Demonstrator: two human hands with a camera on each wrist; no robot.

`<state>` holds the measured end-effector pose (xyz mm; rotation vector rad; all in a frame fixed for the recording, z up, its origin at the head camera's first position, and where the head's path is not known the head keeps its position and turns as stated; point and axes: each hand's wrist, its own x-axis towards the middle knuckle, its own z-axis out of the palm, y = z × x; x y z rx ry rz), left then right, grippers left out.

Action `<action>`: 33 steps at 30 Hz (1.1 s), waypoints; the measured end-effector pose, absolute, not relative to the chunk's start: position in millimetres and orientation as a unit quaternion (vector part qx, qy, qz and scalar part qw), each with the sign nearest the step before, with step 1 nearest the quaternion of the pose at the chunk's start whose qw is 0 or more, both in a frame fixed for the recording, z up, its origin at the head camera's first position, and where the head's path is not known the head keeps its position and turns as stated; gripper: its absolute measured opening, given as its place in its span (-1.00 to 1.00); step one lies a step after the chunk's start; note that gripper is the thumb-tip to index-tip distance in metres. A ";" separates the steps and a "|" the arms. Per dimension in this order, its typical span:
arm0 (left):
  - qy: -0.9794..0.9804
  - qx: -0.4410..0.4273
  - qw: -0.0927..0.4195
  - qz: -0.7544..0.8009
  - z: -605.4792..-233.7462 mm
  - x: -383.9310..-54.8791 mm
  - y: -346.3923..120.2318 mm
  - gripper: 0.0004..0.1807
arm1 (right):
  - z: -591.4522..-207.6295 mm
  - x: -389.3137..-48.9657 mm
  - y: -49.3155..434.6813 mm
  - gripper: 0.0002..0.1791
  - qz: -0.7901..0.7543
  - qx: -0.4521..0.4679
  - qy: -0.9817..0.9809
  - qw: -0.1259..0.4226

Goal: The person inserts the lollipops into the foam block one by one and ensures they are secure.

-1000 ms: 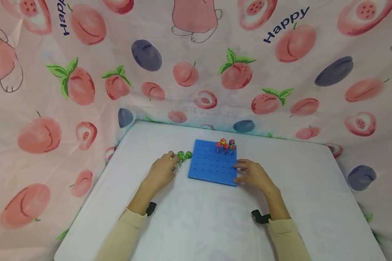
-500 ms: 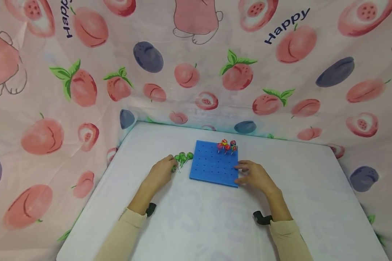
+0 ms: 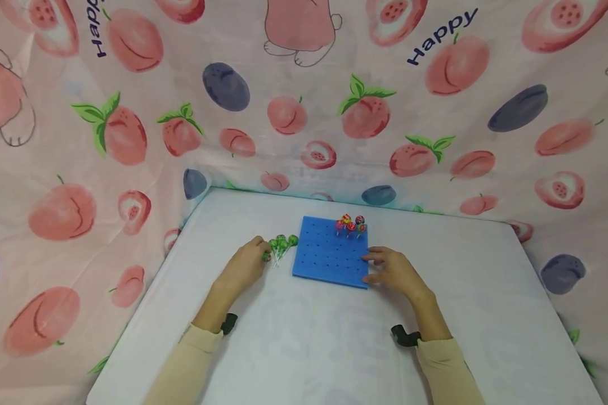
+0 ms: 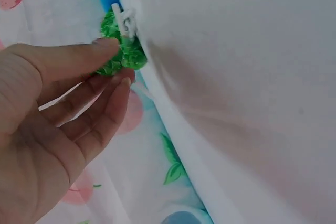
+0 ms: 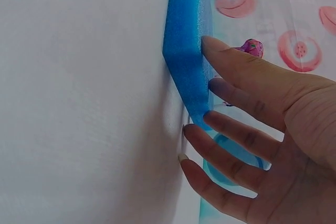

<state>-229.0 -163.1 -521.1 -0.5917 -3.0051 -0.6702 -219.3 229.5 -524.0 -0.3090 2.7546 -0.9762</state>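
In the head view my left hand (image 3: 244, 263) is at the left side of a small pile of green-wrapped lollipops (image 3: 281, 242). Its thumb and fingertips pinch one lollipop (image 3: 266, 256); the left wrist view shows green wrappers (image 4: 110, 66) between and behind the fingertips, with white sticks close by. Just right of the pile lies a blue foam board (image 3: 324, 261) with rows of small holes. Several red, yellow and mixed-colour lollipops (image 3: 351, 226) stand upright in its far right corner. My right hand (image 3: 392, 271) rests with spread fingers at the board's right edge (image 5: 184, 35).
A white table surface (image 3: 304, 337) surrounds the board. Behind and to the left rises a pink cloth (image 3: 304, 112) printed with fruit. Dark camera mounts (image 3: 404, 336) sit at both wrists.
My left hand has drawn back a little to the left from the pile, and a lollipop has come into view at its fingertips. My right hand has stayed at the board's edge.
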 end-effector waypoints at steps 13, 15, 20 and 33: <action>-0.932 -0.200 0.018 -0.301 -493.5 -225.7 -152.5 -0.69 | -521.9 -221.1 228.4 -0.34 -0.329 -0.103 0.933 0.104; -0.926 -0.207 0.022 -0.314 -491.0 -225.4 -148.8 -0.71 | -522.6 -221.8 228.8 -0.34 -0.332 -0.101 0.932 0.105; -0.909 -0.227 0.035 -0.349 -486.3 -225.1 -135.5 -0.72 | -521.8 -222.7 228.9 -0.34 -0.329 -0.104 0.933 0.101; -0.895 -0.287 0.045 -0.340 -489.5 -228.1 -99.8 -0.73 | -524.2 -222.4 231.6 -0.35 -0.338 -0.098 0.930 0.111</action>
